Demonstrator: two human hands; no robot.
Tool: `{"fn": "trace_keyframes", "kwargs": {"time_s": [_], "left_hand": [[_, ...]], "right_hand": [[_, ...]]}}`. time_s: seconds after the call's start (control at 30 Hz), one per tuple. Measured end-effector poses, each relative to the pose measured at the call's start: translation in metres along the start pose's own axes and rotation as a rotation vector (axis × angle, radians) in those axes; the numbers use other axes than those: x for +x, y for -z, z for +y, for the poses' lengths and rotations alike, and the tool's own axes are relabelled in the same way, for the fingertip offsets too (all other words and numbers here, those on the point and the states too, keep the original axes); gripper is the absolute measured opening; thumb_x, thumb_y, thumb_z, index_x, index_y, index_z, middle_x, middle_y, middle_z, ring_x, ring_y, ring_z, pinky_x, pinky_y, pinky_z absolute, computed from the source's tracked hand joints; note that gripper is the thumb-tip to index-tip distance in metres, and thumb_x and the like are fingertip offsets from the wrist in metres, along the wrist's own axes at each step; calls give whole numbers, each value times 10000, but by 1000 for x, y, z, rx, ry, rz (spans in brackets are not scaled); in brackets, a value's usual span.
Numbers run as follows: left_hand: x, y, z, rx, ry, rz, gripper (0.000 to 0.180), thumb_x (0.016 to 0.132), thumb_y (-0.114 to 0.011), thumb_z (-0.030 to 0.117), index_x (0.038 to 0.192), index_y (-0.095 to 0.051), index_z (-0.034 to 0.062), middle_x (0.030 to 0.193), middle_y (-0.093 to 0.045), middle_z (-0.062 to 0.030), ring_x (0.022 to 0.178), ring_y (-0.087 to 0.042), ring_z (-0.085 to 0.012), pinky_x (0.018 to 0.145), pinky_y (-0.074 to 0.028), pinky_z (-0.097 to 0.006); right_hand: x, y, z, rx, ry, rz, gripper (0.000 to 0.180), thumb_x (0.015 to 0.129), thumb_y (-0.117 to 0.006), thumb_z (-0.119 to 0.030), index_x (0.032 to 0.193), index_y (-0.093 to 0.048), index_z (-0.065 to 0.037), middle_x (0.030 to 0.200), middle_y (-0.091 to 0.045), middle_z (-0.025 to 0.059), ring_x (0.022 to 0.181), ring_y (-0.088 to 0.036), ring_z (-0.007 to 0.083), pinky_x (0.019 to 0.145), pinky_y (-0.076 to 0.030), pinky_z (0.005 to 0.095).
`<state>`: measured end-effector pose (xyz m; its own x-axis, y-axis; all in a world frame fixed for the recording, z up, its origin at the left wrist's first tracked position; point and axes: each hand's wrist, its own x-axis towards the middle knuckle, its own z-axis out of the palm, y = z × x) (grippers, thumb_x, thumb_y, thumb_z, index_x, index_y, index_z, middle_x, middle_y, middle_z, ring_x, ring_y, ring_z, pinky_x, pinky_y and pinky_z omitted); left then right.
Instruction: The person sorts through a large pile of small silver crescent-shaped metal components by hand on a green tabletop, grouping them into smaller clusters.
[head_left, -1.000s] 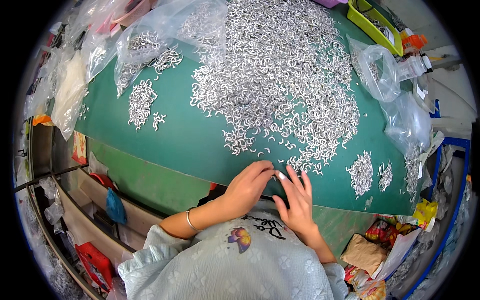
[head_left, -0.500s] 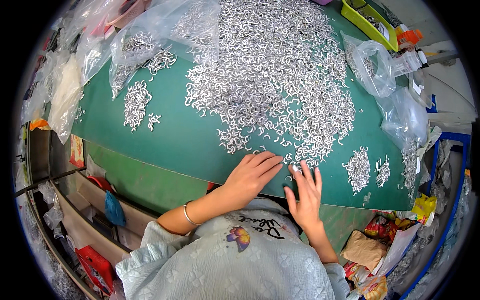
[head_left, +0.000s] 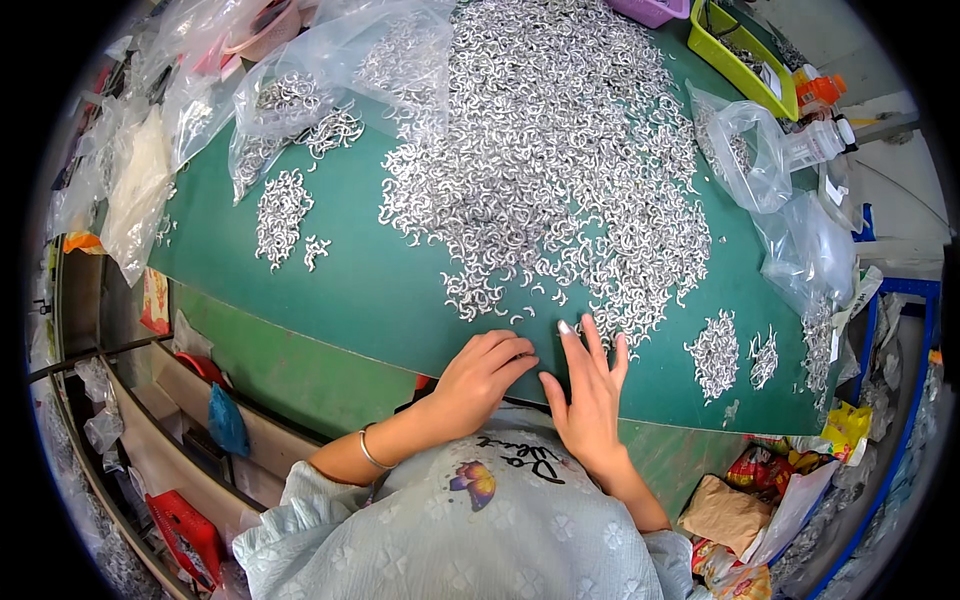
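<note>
The big pile of curved silver bits (head_left: pixel 550 150) sits in the middle of the green tabletop (head_left: pixel 370 290) and runs from the far edge down toward the near edge. The right hand (head_left: pixel 588 395) is just below the pile, near the near edge, palm down, with its fingers spread wide and its tips by the lowest bits. The left hand (head_left: pixel 480 378) is beside it, with its fingers curled and close together. The tips point down and the bits are tiny, so I can't tell if it holds one. Half a second ago the left hand was closer to the pile; now it has pulled back toward the near edge, and the right hand has slid a little to the left. The pile looks about as big as it did, so I think this is only a small step in the work with the bits. Farther out, a small heap (head_left: pixel 713 355) and a smaller heap (head_left: pixel 763 358) lie near the near right corner. Another heap (head_left: pixel 283 215) lies toward the left edge, and a clear bag (head_left: pixel 765 165) rests by the right edge.
</note>
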<state>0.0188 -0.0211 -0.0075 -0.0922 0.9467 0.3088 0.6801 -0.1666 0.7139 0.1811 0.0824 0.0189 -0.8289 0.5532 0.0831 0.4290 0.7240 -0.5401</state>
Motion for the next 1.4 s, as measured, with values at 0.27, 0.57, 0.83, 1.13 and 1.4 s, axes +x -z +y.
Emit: {"fn": "trace_keyframes", "kwargs": {"time_s": [0.27,0.57,0.83,1.13,1.4], "left_hand": [[0,-1,1,-22,4,31,365,697,-603,-21,1060,-641,-31,1120,-603,-133,1066,-559,-309,880,-446,-405],[-3,-1,1,2,-2,54,320,711,-630,-30,1029,-652,-4,1113,-619,-114,1063,-572,-296,880,-440,-408],[-1,1,3,1,24,56,310,714,-650,-58,1013,-660,24,1100,-627,-97,1055,-584,-286,883,-430,-411],[-1,0,7,6,58,103,321,724,-651,-64,1034,-663,18,1163,-608,-123,1108,-577,-300,877,-425,-411],[-12,-1,2,34,85,137,356,746,-661,-32,1099,-653,17,1252,-597,-110,1153,-562,-294,881,-414,-405]], "right_hand": [[12,-7,0,-42,45,31,534,874,-664,-97,1347,-466,52,1355,-546,172,1382,-395,376,1098,-177,649],[20,-10,0,-15,62,51,494,897,-632,-101,1347,-475,29,1294,-588,137,1384,-398,333,1103,-156,653],[22,-8,3,56,34,106,478,897,-630,-104,1327,-486,45,1294,-578,171,1369,-410,364,1107,-154,645],[15,-5,1,73,86,12,482,909,-593,-96,1357,-465,26,1311,-585,114,1398,-373,339,1107,-108,664],[16,2,1,97,89,-24,474,914,-563,-71,1367,-460,22,1291,-604,101,1407,-355,337,1122,-107,640]]}}
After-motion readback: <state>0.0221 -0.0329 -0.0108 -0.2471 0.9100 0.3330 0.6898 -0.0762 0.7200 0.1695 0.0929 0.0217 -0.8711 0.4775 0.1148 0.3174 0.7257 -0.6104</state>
